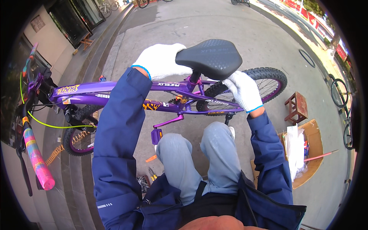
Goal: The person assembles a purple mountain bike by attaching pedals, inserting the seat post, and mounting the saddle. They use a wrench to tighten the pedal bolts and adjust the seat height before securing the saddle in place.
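A black bicycle saddle (212,55) sits on the seat post of a purple bicycle (165,86), its wide end toward the right. My left hand (161,61), in a white knitted glove with a blue cuff edge, closes around the saddle's narrow nose; its fingertips are hidden behind it. My right hand (245,90), gloved the same way, has its fingers curled against the underside of the saddle's rear edge, partly out of sight. Both forearms, in dark blue sleeves, reach over the frame. A purple pedal (156,136) hangs on its crank above my left knee.
Colourful handlebar grips (38,161) stick out at the left, beside stone steps (73,180). The knobby rear wheel (281,80) lies right of my right hand. A wooden stool (296,107) and a cardboard box (314,147) stand at the right. Pliers (152,174) lie near my left knee.
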The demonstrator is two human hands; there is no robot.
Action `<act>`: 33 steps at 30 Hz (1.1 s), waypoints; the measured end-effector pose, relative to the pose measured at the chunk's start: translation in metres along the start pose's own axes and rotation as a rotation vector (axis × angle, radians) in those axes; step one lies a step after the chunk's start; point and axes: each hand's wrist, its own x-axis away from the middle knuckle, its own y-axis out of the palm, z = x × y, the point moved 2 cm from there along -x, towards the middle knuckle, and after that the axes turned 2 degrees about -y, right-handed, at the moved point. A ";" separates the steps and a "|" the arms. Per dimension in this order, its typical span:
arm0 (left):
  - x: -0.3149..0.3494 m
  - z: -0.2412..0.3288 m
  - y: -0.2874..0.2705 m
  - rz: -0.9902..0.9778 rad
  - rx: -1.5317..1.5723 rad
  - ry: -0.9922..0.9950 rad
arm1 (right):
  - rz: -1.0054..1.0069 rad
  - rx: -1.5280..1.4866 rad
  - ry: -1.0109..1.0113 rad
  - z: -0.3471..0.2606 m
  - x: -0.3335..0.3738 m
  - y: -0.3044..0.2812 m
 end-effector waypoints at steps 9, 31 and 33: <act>0.002 -0.001 0.005 0.029 0.027 0.004 | 0.092 -1.316 0.718 -0.087 0.019 0.123; -0.003 -0.005 0.006 -0.009 0.004 0.022 | -0.121 -0.055 0.329 -0.060 0.034 0.061; -0.003 -0.006 0.007 0.017 -0.019 0.058 | -0.076 0.185 0.218 -0.041 0.025 0.041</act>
